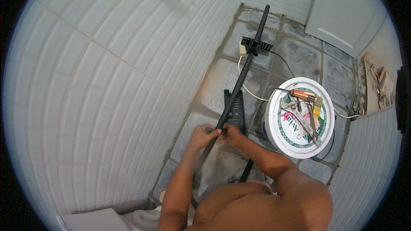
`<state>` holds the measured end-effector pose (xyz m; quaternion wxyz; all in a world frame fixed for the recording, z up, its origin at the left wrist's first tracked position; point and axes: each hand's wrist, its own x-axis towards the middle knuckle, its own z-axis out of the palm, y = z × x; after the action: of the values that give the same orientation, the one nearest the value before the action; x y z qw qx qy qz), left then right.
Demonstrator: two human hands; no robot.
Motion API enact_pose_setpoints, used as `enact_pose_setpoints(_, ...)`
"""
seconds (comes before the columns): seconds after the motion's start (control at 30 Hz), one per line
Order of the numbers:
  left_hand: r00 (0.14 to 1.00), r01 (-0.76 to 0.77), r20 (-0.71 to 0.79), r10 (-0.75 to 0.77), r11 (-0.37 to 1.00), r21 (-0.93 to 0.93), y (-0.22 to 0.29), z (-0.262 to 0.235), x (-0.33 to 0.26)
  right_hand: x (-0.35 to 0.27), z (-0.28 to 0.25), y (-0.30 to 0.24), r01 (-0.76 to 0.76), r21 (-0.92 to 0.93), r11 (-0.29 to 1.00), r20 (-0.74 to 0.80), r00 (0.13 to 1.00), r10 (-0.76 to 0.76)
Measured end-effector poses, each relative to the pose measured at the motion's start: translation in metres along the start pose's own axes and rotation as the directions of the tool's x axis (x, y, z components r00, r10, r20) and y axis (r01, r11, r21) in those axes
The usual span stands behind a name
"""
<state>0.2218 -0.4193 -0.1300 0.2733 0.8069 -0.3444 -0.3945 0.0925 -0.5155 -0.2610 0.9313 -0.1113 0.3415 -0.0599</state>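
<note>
A long black tube (244,70) runs from between my hands up to the far corner of the tiled floor. A black bracket (256,45) sits clamped across it near its far end. My left hand (202,136) and my right hand (231,133) both grip the tube's near part, side by side. Under the tube, just beyond my hands, lies a black ribbed piece (236,110). The tube's lower end goes down between my knees and is partly hidden.
A white bucket (274,132) stands at my right, its lid carrying an orange-handled screwdriver (299,94), an adjustable wrench (299,117) and other small tools. A white cable (248,90) trails over the grey floor tiles. White tiled walls close in left and right.
</note>
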Motion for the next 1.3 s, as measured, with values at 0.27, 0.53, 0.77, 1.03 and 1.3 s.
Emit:
enact_pose_setpoints(0.27, 0.959, 0.24, -0.06, -0.276, 0.91, -0.338, -0.061, -0.013, -0.071, 0.023, -0.008, -0.073, 0.426, -0.281, 0.86, -0.164, 0.861, -0.481)
enact_pose_setpoints(0.53, 0.897, 0.135, -0.104, -0.429, 0.491, -0.861, -0.132, 0.0, -0.135, -0.035, -0.039, -0.015, 0.333, -0.309, 0.891, -0.222, 0.885, -0.408)
enact_pose_setpoints(0.77, 0.925, 0.363, -0.066, -0.374, 0.921, -0.144, -0.139, -0.003, -0.149, -0.019, -0.092, 0.0, 0.072, -0.136, 0.988, -0.355, 0.928, -0.117)
enact_pose_setpoints(1.03, 0.945, 0.325, 0.034, -0.324, 0.945, -0.037, -0.106, -0.036, -0.16, -0.038, -0.063, -0.021, 0.282, -0.336, 0.899, -0.143, 0.928, -0.345)
enact_pose_setpoints(1.3, 0.976, 0.212, 0.07, -0.205, 0.972, -0.098, -0.12, -0.025, -0.165, -0.17, 0.11, -0.065, 0.502, -0.084, 0.861, 0.763, 0.588, -0.268)
